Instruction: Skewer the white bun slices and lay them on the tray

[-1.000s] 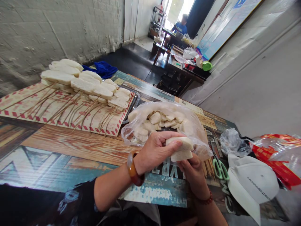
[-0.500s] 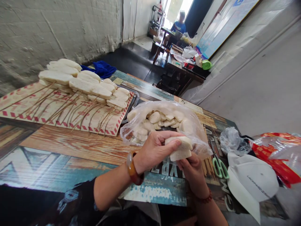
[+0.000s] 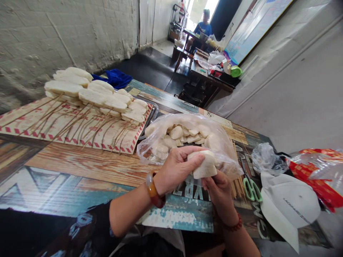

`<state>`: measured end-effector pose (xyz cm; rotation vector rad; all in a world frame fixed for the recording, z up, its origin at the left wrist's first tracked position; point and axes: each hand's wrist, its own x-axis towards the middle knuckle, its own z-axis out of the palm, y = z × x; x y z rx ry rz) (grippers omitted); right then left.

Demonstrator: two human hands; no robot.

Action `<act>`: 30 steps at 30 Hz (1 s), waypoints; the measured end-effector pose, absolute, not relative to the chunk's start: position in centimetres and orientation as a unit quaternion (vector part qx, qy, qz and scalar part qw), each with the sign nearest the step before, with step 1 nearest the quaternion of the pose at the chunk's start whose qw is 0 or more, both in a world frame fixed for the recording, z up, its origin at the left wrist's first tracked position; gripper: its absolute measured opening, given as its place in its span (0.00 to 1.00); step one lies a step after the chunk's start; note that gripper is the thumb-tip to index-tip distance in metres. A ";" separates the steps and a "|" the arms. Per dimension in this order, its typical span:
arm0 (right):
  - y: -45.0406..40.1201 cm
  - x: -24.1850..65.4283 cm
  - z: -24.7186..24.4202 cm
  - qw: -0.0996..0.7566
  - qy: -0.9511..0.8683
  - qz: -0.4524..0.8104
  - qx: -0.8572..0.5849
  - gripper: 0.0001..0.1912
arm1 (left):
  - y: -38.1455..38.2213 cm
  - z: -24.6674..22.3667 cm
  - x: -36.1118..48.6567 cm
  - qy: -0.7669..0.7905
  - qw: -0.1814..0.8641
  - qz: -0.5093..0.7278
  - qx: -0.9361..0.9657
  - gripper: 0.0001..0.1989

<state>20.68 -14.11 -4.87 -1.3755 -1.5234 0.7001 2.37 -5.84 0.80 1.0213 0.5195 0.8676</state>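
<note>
Left hand (image 3: 173, 169) has the pale slices (image 3: 205, 167) pinched just on the near side of the plastic bag (image 3: 226, 148). Right hand (image 3: 220, 191) is right by their near right edge, fingers bunched, can't tell what's in them.

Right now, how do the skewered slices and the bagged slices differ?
- Sticks: the skewered slices have thin sticks running out of them; the bagged slices show none.
- Arrangement: the skewered slices lie stacked in rows over patterned paper; the bagged slices are a loose jumble inside a clear plastic bag.
- Shape: many skewered slices look long and oval; several bagged slices look shorter, rounder.

Shared: both pale off-white.
</note>
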 end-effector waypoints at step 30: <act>-12.9 18.8 -4.7 0.447 -0.594 0.329 -0.583 0.12 | -4.1 -1.6 4.7 0.278 0.798 0.435 0.310 0.21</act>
